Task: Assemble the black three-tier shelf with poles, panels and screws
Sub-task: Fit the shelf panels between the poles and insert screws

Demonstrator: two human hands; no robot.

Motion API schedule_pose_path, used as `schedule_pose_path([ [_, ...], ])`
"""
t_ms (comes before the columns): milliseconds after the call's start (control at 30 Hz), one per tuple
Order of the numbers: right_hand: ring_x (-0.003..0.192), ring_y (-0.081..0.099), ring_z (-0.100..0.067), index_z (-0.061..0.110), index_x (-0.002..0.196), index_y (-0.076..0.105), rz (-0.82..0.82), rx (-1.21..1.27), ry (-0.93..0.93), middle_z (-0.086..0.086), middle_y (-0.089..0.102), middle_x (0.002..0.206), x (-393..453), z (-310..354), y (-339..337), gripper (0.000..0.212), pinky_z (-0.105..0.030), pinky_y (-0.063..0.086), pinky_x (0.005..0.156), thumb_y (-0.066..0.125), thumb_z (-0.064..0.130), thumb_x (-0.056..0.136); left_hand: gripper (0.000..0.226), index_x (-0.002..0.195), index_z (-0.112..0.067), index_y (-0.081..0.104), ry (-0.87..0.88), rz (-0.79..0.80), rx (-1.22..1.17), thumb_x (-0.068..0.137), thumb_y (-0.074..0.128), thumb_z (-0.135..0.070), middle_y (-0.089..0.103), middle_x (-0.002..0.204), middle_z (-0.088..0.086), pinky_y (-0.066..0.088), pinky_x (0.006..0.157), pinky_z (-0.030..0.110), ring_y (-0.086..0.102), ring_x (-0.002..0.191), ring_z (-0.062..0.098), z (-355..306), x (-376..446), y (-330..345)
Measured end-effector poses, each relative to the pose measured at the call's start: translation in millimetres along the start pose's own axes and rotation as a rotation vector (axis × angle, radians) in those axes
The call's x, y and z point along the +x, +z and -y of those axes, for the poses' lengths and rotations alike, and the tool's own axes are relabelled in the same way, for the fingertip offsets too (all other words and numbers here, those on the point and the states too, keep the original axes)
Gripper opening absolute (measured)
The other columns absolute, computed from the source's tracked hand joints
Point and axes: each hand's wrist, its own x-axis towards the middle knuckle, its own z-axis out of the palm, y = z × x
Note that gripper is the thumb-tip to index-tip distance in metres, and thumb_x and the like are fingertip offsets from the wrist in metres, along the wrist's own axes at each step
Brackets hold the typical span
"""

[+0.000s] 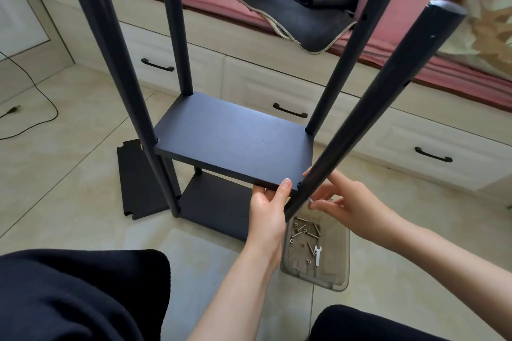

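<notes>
The left hand (pixel 267 209) grips the near edge of the middle panel (pixel 235 135), thumb on top, right beside the near right pole (pixel 368 108), while the right hand (pixel 352 205) pinches a small silver screw (pixel 310 200) against that pole just under the panel. The half-built shelf stands on the tiled floor (pixel 69 174) with four poles rising and a bottom panel (pixel 216 210) below. A spare panel (pixel 141 183) lies flat to the left, and a clear tray (pixel 342 263) of screws and a little wrench (pixel 318 255) sits beneath the hands.

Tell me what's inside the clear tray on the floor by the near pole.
The clear tray holds loose screws, a few small nuts and a small flat wrench. The near pole and right hand cover its far end, so anything there is hidden.
</notes>
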Motion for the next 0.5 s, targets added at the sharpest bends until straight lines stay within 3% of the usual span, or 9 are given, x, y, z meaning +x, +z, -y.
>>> schedule_pose_path([
  [167,0.083,0.067,-0.010,0.036,0.116,0.052,-0.034,-0.010,-0.019,0.012,0.071,0.086,1.1,-4.5,5.1,0.035,-0.018,0.052,0.071,0.069,0.017,0.091,0.028,0.126,-0.015,0.056,-0.006,-0.005,0.004,0.099,0.062,-0.019,0.075,0.112,0.006,0.056,0.095,0.033,0.071,0.106,0.022,1.3,-0.6,-1.3],
  [400,0.082,0.064,-0.008,0.042,0.105,0.055,-0.067,-0.028,-0.028,0.007,0.070,0.086,2.8,-7.6,7.0,0.037,-0.014,0.048,0.070,0.073,0.014,0.088,0.030,0.128,-0.012,0.056,-0.006,-0.004,0.000,0.100,0.062,-0.018,0.074,0.115,0.006,0.056,0.094,0.030,0.070,0.109,0.022,0.6,-0.4,-1.2],
  [500,0.081,0.063,-0.010,0.037,0.103,0.059,-0.035,-0.010,-0.031,0.005,0.070,0.089,4.8,-7.9,4.1,0.033,-0.012,0.047,0.070,0.073,0.011,0.088,0.030,0.129,-0.012,0.057,-0.004,0.001,-0.022,0.099,0.062,-0.017,0.073,0.117,0.005,0.053,0.098,0.032,0.068,0.113,0.020,-0.7,-0.2,-1.0],
])
